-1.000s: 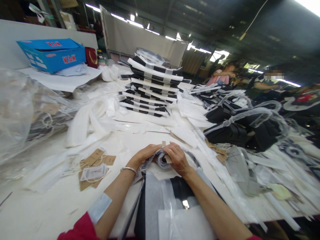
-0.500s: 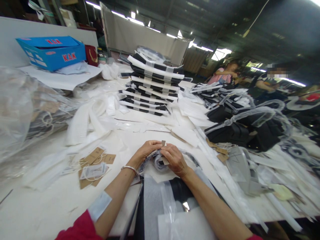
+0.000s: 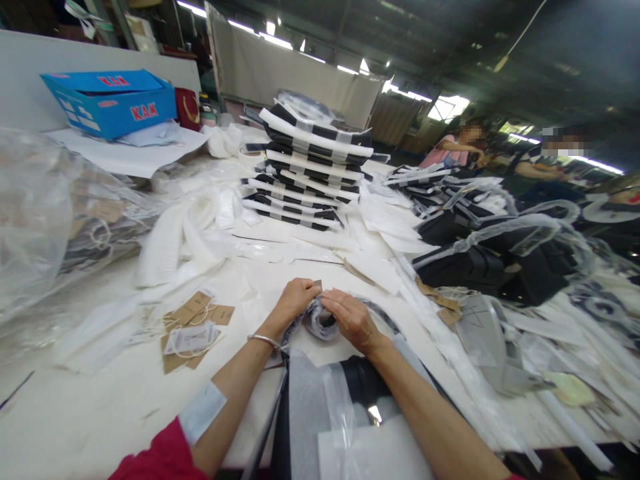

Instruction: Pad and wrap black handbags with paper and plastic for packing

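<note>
A black handbag [image 3: 363,383] wrapped in white tissue and clear film lies at the table's near edge, right in front of me. Its handle [image 3: 320,319], wound in crumpled film, arches up at the far side. My left hand [image 3: 295,299] is closed on the handle's left part, and a small brown card tag [image 3: 317,285] sticks up by its fingertips. My right hand [image 3: 350,319] curls over the wrapped handle from the right, its fingers pressed on the film.
A tall stack of black-and-white wrapped bags [image 3: 313,170] stands mid-table. Brown tags on strings [image 3: 193,327] lie to the left. Black bags in film [image 3: 480,257] crowd the right side. A blue box [image 3: 113,101] sits far left. Two people work at the far right.
Both hands have stayed on the handle, kneading the film. The right hand's fingers have flattened over the wrap and the brown tag sits lower between the hands.
</note>
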{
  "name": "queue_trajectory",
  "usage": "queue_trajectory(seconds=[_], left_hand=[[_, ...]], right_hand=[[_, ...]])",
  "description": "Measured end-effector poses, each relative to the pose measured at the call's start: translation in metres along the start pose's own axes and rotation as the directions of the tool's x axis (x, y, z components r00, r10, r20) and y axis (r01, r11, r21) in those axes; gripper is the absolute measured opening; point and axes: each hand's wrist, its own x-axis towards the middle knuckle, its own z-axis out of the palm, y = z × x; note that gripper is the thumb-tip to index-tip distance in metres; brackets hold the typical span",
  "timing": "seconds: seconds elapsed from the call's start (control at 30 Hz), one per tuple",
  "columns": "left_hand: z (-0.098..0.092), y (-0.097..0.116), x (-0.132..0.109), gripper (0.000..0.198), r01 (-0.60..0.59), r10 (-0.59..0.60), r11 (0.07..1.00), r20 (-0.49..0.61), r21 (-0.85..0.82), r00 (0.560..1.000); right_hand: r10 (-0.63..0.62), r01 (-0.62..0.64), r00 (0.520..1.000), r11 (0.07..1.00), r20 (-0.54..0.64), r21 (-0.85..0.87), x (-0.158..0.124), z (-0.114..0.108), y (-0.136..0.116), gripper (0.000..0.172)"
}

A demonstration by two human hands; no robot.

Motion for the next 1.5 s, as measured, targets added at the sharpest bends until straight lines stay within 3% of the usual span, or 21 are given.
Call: queue_trajectory(seconds=[0.23,0.4,0.53,0.63,0.7,0.77,0.87,1.13,1.33,1.43,1.5], left_hand=[[-0.003,0.011,-0.004,0.027,-0.011,0.018,0.991,-0.052,0.136,0.998],[-0.003,0.011,-0.005,0.02,-0.007,0.011,0.989,-0.024,0.146,1.0],[0.001,0.016,-0.01,0.015,-0.062,0.065,0.983,-0.008,0.173,0.998],[0.004,0.021,-0.014,0.016,-0.104,0.104,0.974,0.012,0.2,0.995],[0.007,0.024,-0.017,0.017,-0.124,0.124,0.971,0.009,0.202,0.992],[0.008,0.026,-0.021,0.018,-0.136,0.141,0.969,-0.01,0.205,0.99],[0.008,0.031,-0.029,0.018,-0.132,0.144,0.97,-0.046,0.203,0.989],[0.003,0.052,-0.063,0.018,-0.114,0.129,0.981,-0.093,0.159,0.987],[0.014,0.057,-0.092,0.018,-0.138,0.141,0.99,-0.144,0.027,0.979],[0.024,0.057,-0.103,0.015,-0.227,0.222,0.974,-0.193,-0.004,0.956],[0.03,0.057,-0.108,0.016,-0.3,0.292,0.954,-0.203,-0.008,0.935]], right_hand=[[0.084,-0.084,0.996,0.996,0.015,0.019,0.002,0.001,0.005,0.024],[0.141,-0.141,0.982,0.99,0.123,-0.004,0.01,-0.007,0.008,0.016],[0.184,-0.176,0.932,0.983,0.312,-0.053,0.02,-0.019,0.008,0.013],[0.299,-0.298,0.871,0.952,0.389,-0.065,0.028,-0.027,0.006,0.014],[0.439,-0.475,0.809,0.88,0.391,-0.007,0.032,-0.031,0.004,0.013],[0.578,-0.657,0.713,0.748,0.396,0.092,0.035,-0.033,0.001,0.011],[0.674,-0.787,0.607,0.582,0.42,0.203,0.035,-0.036,-0.003,0.007],[0.731,-0.861,0.508,0.44,0.456,0.254,0.03,-0.042,-0.02,0.007],[0.712,-0.842,0.54,0.452,0.449,0.295,0.021,-0.052,-0.029,0.024],[0.62,-0.864,0.486,0.233,0.616,0.447,0.013,-0.054,-0.027,0.039],[0.517,-0.884,0.434,0.087,0.738,0.459,0.008,-0.056,-0.027,0.04]])
